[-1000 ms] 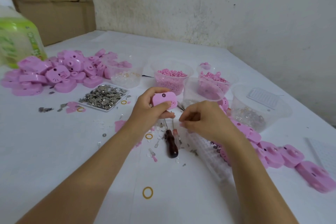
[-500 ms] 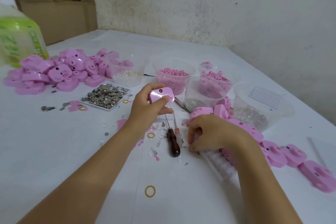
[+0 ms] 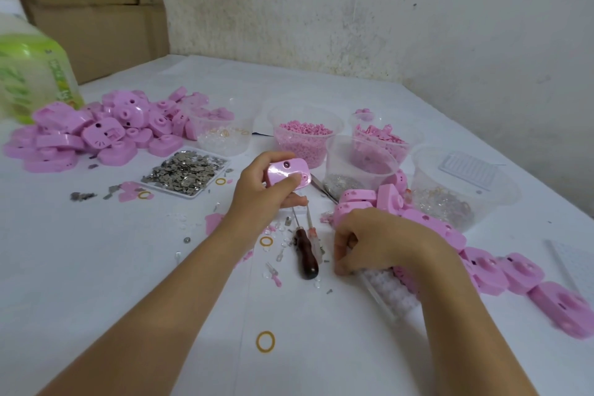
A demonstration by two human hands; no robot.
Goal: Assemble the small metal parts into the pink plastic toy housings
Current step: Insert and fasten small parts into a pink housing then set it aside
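My left hand (image 3: 260, 194) grips one pink housing (image 3: 289, 172), lifted clear of the table (image 3: 96, 267). My thumb lies across its front face and my fingers wrap round behind it. Two small round holes show on the face turned toward me.

My right hand (image 3: 376, 241) is down on the table just right of the screwdriver (image 3: 305, 255). Its fingers curl under, with the tips at the near end of a white studded tray (image 3: 395, 294). The fingertips are tucked out of sight, so I cannot tell whether they pinch anything or only press there.

The metal parts (image 3: 184, 170) lie heaped in a shallow tray (image 3: 167, 191) to the left of my left hand. Behind that sits a big pile of pink housings (image 3: 96, 135). A row of housings (image 3: 488, 270) runs along the table on the far side of my right wrist and out to the right.

A tub of pink pellets (image 3: 303, 138) stands just behind the housing I hold. A yellow rubber band (image 3: 265, 341) lies on the table between my forearms.
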